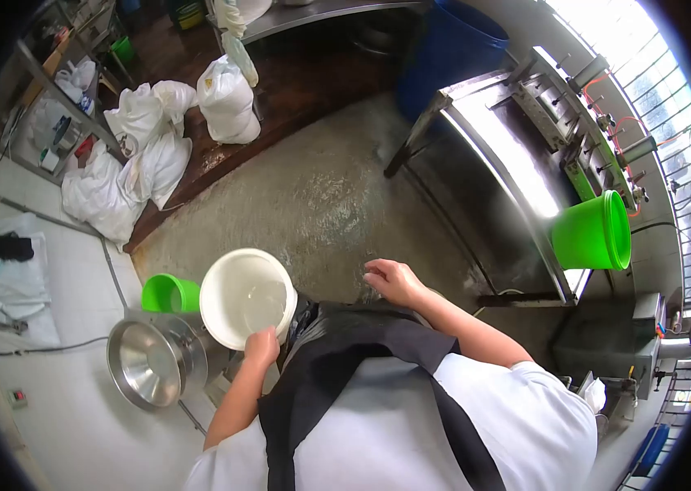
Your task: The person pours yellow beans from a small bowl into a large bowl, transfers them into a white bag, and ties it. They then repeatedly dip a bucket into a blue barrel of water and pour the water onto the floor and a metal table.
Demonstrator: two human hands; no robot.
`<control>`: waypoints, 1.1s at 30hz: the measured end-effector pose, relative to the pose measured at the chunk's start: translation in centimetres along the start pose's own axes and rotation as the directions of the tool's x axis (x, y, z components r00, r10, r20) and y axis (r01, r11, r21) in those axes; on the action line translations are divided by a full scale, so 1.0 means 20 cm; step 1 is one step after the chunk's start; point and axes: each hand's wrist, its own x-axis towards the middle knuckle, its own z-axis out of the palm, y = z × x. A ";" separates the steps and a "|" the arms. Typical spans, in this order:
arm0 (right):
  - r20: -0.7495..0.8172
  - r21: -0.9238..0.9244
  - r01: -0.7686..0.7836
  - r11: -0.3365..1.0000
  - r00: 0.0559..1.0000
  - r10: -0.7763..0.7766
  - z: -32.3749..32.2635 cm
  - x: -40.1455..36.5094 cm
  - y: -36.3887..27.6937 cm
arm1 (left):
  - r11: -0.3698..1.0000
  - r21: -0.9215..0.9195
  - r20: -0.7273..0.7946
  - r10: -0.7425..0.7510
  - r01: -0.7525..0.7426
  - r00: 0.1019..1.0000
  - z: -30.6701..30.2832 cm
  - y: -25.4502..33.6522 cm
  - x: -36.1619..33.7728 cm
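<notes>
My left hand [262, 347] is closed on the near rim of a white bucket [213, 282]. Its mouth tilts toward me, and a pale, glossy patch shows in the bottom. Beside it on the left are a green bucket [190, 296] and a stainless steel machine with a wide funnel-shaped hopper [123, 364]. My right hand [394, 282] hovers in front of my dark apron [313, 393], fingers loosely bent and a little apart, holding nothing.
White sacks [227, 102] sit on a raised brown platform ahead. At right, a steel table [484, 135] carries clamping equipment and a bright green bucket [583, 237] at its near end. A blue barrel [444, 61] stands behind it. The concrete floor [313, 196] looks wet.
</notes>
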 end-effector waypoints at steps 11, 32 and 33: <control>0.216 0.782 -0.317 0.536 0.946 0.244 -0.41 1.13 -0.05 | 0.874 0.207 -0.272 0.482 -0.439 0.833 -1.16 0.81 1.16; 0.046 0.931 -0.221 0.290 0.861 0.507 -1.34 2.58 0.41 | 0.907 -0.325 -0.530 0.058 -0.266 0.846 -2.01 0.92 2.70; 0.007 0.948 -0.167 0.272 0.862 0.507 -1.38 2.68 0.42 | 0.903 -0.326 -0.529 0.071 -0.280 0.846 -2.06 0.92 2.82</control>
